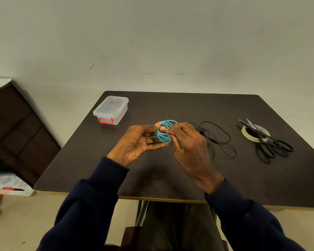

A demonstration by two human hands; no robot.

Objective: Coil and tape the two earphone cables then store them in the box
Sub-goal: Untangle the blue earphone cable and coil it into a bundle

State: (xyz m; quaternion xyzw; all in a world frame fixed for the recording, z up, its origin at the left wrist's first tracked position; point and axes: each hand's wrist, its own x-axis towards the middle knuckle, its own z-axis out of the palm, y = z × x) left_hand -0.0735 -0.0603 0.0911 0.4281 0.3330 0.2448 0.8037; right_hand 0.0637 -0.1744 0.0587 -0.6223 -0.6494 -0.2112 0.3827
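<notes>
Plain off-white wall [152, 42], lightly scuffed, fills the upper half of the frame. Below it a dark brown wood-grain table [170, 174] with a pale edge strip spans the middle and the right. A dark brown cabinet [16, 127] with panelled fronts stands at the left edge.

Two navy fabric sleeves [91, 205] rise from the bottom of the frame. A thin black earphone cable [219, 140] lies in loose, tangled loops on the table right of centre, partly behind the right hand. At the table's upper left sits a clear plastic rectangular box [111, 109] with its lid on and a red latch [105, 121] on its near end. Black-handled scissors [268, 140] lie at the right, their steel blades resting across a flat beige roll of tape [245, 132]. Red marks on the roll are too small to read.

The left hand [136, 142] is palm-up at centre, its fingers nearly straight and close together. The turquoise earphone cable [164, 131], wound into a small round coil, loops around them with the thumb tip pressed to its top. The right hand [190, 145] shows its back, and its fingertips pinch the coil's right side.
</notes>
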